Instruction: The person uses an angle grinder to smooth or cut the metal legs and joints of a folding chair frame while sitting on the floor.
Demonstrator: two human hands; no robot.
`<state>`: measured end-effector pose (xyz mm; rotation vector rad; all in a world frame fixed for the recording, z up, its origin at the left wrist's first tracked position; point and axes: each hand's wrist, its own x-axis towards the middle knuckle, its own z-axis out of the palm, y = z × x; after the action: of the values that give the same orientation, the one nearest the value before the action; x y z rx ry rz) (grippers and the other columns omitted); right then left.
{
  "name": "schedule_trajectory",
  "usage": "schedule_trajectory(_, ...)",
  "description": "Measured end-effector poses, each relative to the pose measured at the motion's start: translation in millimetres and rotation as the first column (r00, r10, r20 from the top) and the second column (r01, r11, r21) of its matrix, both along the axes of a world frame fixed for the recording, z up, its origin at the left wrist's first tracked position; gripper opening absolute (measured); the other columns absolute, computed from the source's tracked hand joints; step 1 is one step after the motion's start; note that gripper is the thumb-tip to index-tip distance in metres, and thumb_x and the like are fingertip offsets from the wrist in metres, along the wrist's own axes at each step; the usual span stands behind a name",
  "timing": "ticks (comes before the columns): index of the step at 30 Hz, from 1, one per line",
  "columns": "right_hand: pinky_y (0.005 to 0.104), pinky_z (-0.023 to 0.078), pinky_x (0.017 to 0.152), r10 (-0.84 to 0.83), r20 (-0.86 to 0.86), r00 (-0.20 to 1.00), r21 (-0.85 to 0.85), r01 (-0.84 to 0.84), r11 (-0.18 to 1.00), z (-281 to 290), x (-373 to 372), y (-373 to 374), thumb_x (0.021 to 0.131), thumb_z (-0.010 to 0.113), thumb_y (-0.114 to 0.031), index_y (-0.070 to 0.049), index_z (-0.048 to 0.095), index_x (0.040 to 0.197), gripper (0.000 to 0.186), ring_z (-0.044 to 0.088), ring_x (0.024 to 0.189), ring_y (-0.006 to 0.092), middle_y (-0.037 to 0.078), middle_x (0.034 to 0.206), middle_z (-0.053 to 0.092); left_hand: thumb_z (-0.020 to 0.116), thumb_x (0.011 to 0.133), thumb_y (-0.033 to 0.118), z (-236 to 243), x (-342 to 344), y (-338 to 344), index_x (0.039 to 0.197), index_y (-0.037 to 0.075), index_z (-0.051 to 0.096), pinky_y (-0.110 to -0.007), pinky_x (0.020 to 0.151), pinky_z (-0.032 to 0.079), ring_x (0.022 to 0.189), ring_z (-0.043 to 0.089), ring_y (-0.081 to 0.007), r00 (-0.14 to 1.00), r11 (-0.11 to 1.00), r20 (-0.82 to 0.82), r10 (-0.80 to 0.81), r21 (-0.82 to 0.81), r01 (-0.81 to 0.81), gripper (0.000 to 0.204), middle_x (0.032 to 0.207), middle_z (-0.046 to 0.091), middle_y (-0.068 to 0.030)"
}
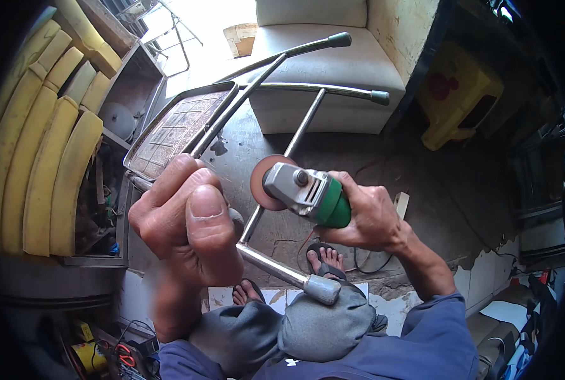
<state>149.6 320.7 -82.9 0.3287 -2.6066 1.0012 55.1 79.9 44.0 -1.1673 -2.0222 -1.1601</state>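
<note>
My right hand (374,215) is wrapped round the green body of an angle grinder (304,190). Its reddish-brown disc (260,180) overlaps a thin metal crossbar (304,123) of a chair frame; whether they touch I cannot tell. The metal chair frame (273,263) lies tipped over, its legs pointing about, with dark green caps on the far legs and a grey cap (322,289) close to my knee. My left hand (190,221) is closed on the frame near the rusty seat pan (184,123); the part inside the fist is hidden.
Yellow foam pads (44,164) are stacked on the left beside a wooden shelf unit (121,183). A pale upholstered seat (327,57) stands ahead. At the right is a yellow plastic stool (463,95). A cable (466,221) runs over the floor, and tools (114,354) lie at lower left.
</note>
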Motion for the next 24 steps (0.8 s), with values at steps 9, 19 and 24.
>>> schedule_trajectory(9,0.0441,0.064,0.068,-0.151,-0.094,0.984,-0.112,0.140,0.984,-40.0,15.0,-16.1,0.078,0.085,-0.037,0.002,0.050,0.136,0.078,0.078,0.076,0.0371,0.023,0.092,0.075,0.041,0.096,0.027,2.7,3.5,-0.6,0.064,-0.004,0.052,-0.030,0.049,0.039,0.053,0.048,-0.0159,0.998,1.000,0.065,0.001,-0.030,0.001,0.046,0.063,0.046,-0.0115)
schedule_trajectory(19,0.0436,0.065,0.065,-0.119,-0.139,0.983,-0.168,0.095,0.981,-51.5,25.1,-35.9,0.077,0.085,-0.035,0.003,0.049,0.137,0.080,0.078,0.074,0.0367,0.026,0.098,0.074,0.042,0.096,0.027,-2.0,5.6,-0.8,0.061,-0.002,0.047,-0.028,0.047,0.040,0.054,0.046,-0.0150,0.996,1.000,0.091,0.011,-0.007,-0.011,0.046,0.064,0.040,-0.0095)
schedule_trajectory(24,0.0471,0.065,0.065,-0.295,-0.117,0.948,-0.265,0.256,0.929,-62.8,10.5,-30.9,0.080,0.083,-0.035,0.004,0.044,0.137,0.079,0.077,0.073,0.0395,0.027,0.093,0.073,0.047,0.088,0.025,0.4,13.0,7.6,0.060,-0.003,0.052,-0.031,0.050,0.036,0.051,0.047,-0.0174,0.991,0.999,0.129,0.043,-0.001,-0.043,0.040,0.057,0.046,-0.0100)
